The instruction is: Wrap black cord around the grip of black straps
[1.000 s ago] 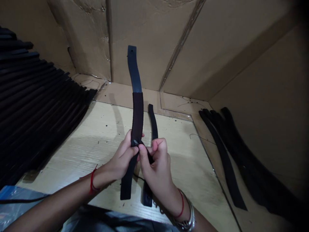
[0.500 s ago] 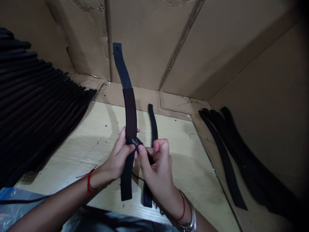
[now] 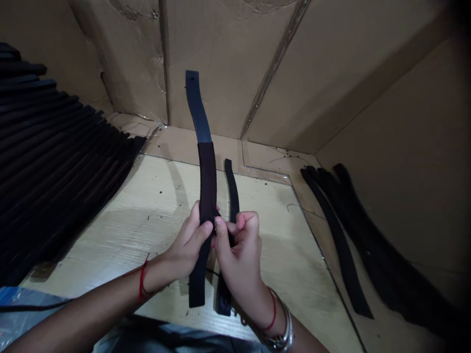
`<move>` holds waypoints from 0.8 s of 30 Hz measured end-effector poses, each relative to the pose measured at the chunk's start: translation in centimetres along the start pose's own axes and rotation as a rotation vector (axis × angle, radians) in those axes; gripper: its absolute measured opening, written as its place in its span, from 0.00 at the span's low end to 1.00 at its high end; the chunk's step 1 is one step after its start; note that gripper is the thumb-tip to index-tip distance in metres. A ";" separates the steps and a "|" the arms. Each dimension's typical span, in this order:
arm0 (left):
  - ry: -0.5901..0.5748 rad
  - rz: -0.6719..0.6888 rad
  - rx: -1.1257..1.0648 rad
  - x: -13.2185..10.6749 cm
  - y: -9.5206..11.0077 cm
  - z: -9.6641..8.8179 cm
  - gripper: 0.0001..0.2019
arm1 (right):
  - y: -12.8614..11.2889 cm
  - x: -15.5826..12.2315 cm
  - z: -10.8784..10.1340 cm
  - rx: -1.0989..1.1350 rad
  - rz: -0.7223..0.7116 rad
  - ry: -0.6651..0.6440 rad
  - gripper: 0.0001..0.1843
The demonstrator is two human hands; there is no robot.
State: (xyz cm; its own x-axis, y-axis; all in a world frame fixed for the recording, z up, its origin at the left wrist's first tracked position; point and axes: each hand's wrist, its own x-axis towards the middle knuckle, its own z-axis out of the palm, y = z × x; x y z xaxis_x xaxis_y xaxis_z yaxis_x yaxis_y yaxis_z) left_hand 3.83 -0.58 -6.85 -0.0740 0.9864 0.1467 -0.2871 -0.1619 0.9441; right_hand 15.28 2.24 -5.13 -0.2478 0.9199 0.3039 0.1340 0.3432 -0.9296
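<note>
A long dark strap [image 3: 207,179] stands up from my left hand [image 3: 191,241], its far end raised and pierced by a small hole. Its middle section is brownish with stitched-looking edges; the end parts are blacker. My left fingers and thumb are closed around the strap below that section. Right beside the left thumb, my right hand [image 3: 241,245] is closed on small black-handled snips [image 3: 231,239], mostly hidden by the fingers. Their tip is at the strap's right edge. Another dark strap [image 3: 232,189] lies on the table behind the right hand.
Many dark straps lie in an overlapping row [image 3: 62,162] on the left. More straps [image 3: 346,240] rest along the right side. Brown cardboard walls [image 3: 221,63] rise behind the pale wooden table [image 3: 121,220]. Loose threads and specks lie about; a clear plastic bag [image 3: 22,323] is at lower left.
The strap and my left hand have shifted to the right and slightly down. The silver snips tip that showed over the strap is now hidden. My right hand has barely moved.
</note>
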 end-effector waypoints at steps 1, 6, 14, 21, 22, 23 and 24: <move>-0.007 -0.023 -0.014 0.1 0.1 0.0 0.20 | 0.0 0.1 -0.1 -0.004 -0.001 -0.028 0.13; 0.069 -0.147 -0.084 1.1 1.0 -0.1 0.25 | -0.4 0.0 -0.4 -0.082 -0.018 -0.088 0.11; 0.336 0.008 -0.076 4.2 2.6 -3.7 0.19 | 0.0 -0.1 0.1 -0.215 -0.087 -0.071 0.09; 0.309 0.161 0.075 4.6 5.1 -5.9 0.21 | 1.8 2.5 -0.6 -0.283 -0.116 0.031 0.12; 0.279 0.160 0.120 4.5 5.7 -6.2 0.22 | 2.0 2.8 -0.8 -0.305 -0.104 0.041 0.12; 0.248 0.152 0.169 4.3 6.3 -6.6 0.23 | 2.2 3.1 -1.0 -0.326 -0.089 0.050 0.13; 0.222 0.137 0.224 4.0 7.0 -7.0 0.25 | 2.4 3.4 -1.1 -0.343 -0.069 0.058 0.13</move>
State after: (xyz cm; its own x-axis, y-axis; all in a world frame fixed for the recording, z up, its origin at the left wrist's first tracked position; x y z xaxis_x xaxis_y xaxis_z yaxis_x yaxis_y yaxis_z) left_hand -5.18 2.04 -1.76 -0.3108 0.9216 0.2324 -0.0453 -0.2586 0.9649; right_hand 15.83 6.43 -6.06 -0.2140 0.8980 0.3845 0.4358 0.4400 -0.7852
